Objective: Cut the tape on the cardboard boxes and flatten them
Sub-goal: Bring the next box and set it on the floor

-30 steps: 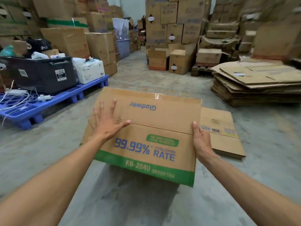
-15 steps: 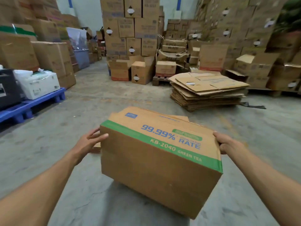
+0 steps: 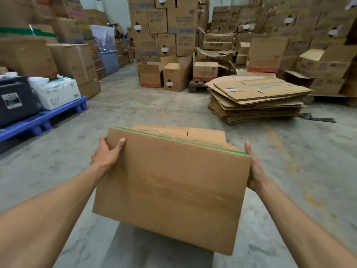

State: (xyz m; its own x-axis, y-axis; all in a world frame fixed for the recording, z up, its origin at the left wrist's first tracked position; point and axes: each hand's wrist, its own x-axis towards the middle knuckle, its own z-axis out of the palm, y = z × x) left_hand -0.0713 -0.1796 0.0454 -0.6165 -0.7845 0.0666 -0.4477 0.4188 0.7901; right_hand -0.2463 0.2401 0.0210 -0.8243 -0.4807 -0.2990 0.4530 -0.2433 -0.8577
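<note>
A brown cardboard box [image 3: 173,188] with a green stripe along its far top edge hangs in the air in front of me, its plain face turned toward me. My left hand [image 3: 106,155] grips its upper left corner, thumb on the near face and fingers behind. My right hand [image 3: 253,169] presses flat against the box's right side, fingers straight. A faint taped seam runs across the near face. Behind the box, a flattened box [image 3: 193,131] lies on the floor, mostly hidden.
A stack of flattened cardboard [image 3: 257,97] sits on the floor at right. A blue pallet [image 3: 44,118] with a black case and a white box stands at left. Walls of stacked boxes [image 3: 164,35] fill the back. Bare concrete floor [image 3: 135,109] lies between.
The box has tipped away from me: the printed green-striped face went from facing me to the far top, and the plain face now faces me. My left hand moved up to the corner.
</note>
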